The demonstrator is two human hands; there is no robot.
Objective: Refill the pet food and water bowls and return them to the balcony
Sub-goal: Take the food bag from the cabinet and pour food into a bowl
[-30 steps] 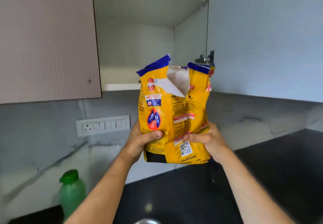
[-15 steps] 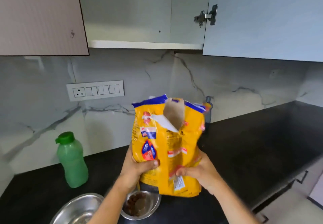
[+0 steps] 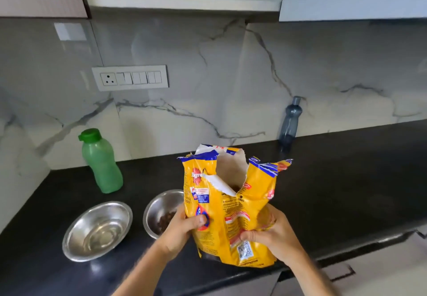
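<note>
1. Head view: left hand (image 3: 179, 233) grips the left side of the yellow pet food bag (image 3: 231, 214), thumb across its front; right hand (image 3: 275, 235) pinches the crumpled right side.
2. Bag upright, torn top open, held over the front edge of the black surface (image 3: 346, 191).
3. Left of the grip: food bowl (image 3: 159, 212) holding some kibble, partly behind the bag; further left, steel bowl (image 3: 98, 231).
4. Beyond that bowl, a green bottle (image 3: 101, 161).

"100%" on yellow food bag (image 3: 233, 217)
</note>
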